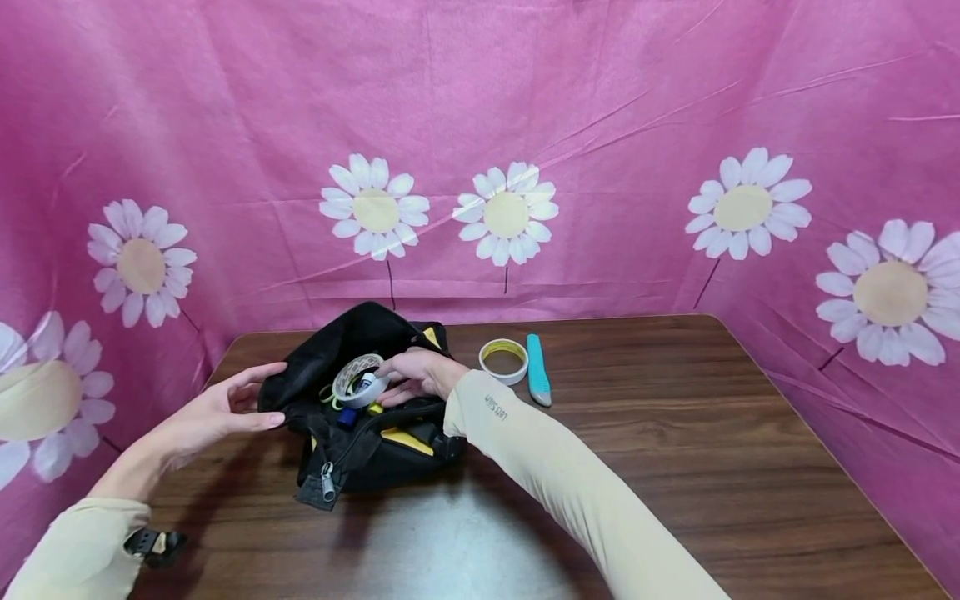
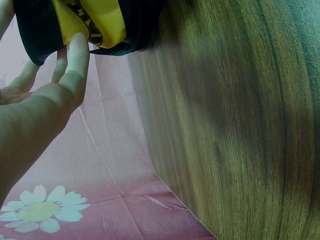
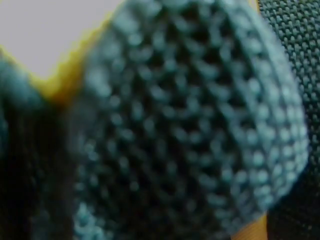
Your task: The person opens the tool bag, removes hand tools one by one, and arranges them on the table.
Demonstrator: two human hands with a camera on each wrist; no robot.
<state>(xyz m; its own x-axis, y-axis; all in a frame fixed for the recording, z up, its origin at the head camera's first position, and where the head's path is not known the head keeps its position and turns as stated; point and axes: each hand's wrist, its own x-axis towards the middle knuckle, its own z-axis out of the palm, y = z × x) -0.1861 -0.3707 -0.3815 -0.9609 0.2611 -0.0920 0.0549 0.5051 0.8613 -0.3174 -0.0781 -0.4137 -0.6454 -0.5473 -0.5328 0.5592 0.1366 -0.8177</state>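
Observation:
A black and yellow fabric tool bag [image 1: 375, 467] lies with its zipped top agape in the head view. My left hand [image 1: 221, 412] grips the left edge of its opening between thumb and fingers; the left wrist view shows the fingers against the yellow side [image 2: 102, 22]. Inside the bag's mouth, my right hand [image 1: 420, 372] pinches a white roll of tape [image 1: 360, 382] at its right side. Below the roll are a blue item [image 1: 347, 417] and a yellow item [image 1: 374, 408], partly hidden. The right wrist view is filled by blurred dark woven fabric [image 3: 190, 120].
Behind my right forearm, another roll of tape [image 1: 503, 362] lies flat on the wooden table [image 1: 675, 433]. Touching or close beside it is a turquoise utility knife [image 1: 537, 371]. A pink cloth with daisies [image 1: 600, 100] hangs around the table's back and sides.

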